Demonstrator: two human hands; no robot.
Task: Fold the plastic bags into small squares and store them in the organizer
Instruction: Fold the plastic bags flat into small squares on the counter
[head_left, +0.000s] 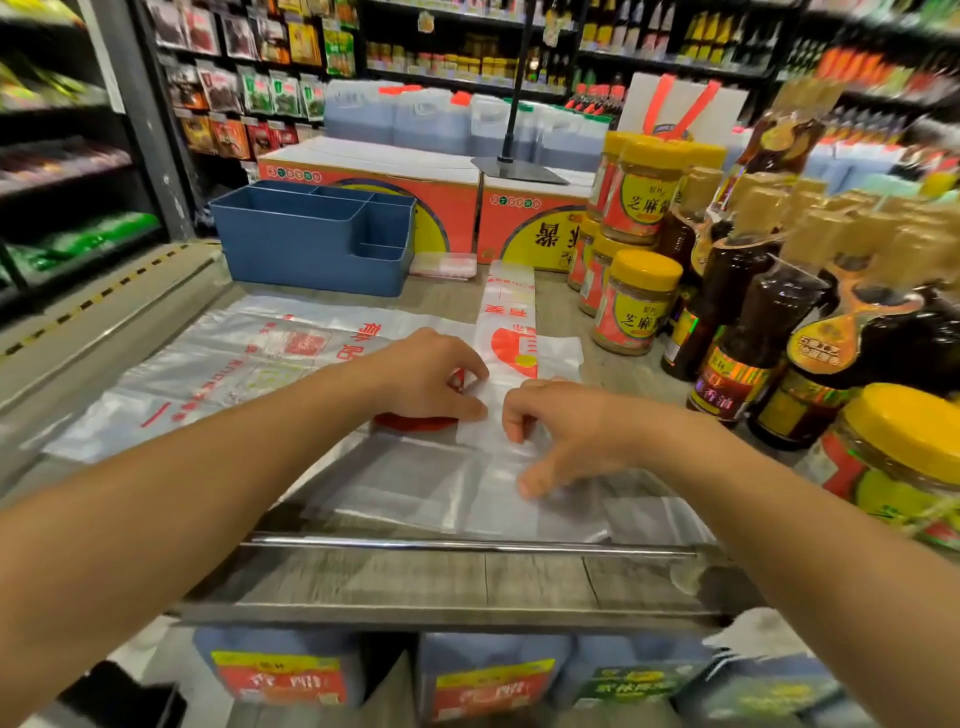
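Observation:
A white plastic bag with red print (511, 332), folded into a long strip, lies on the wooden counter running away from me. My left hand (431, 376) and my right hand (558, 428) meet at its near end, and each pinches the white folded part with curled fingers. Under my hands lies a clear plastic bag (415, 483), spread flat. Another printed bag (223, 364) lies flat to the left. The blue organizer (311, 239) with several compartments stands at the back left. A small folded bag (444, 266) lies just right of it.
Yellow-lidded jars (636, 301) and dark sauce bottles (769, 322) crowd the counter's right side. Orange cartons (467, 208) stand behind the organizer. A metal rail (467, 545) runs along the counter's near edge. Shelves of goods surround the area.

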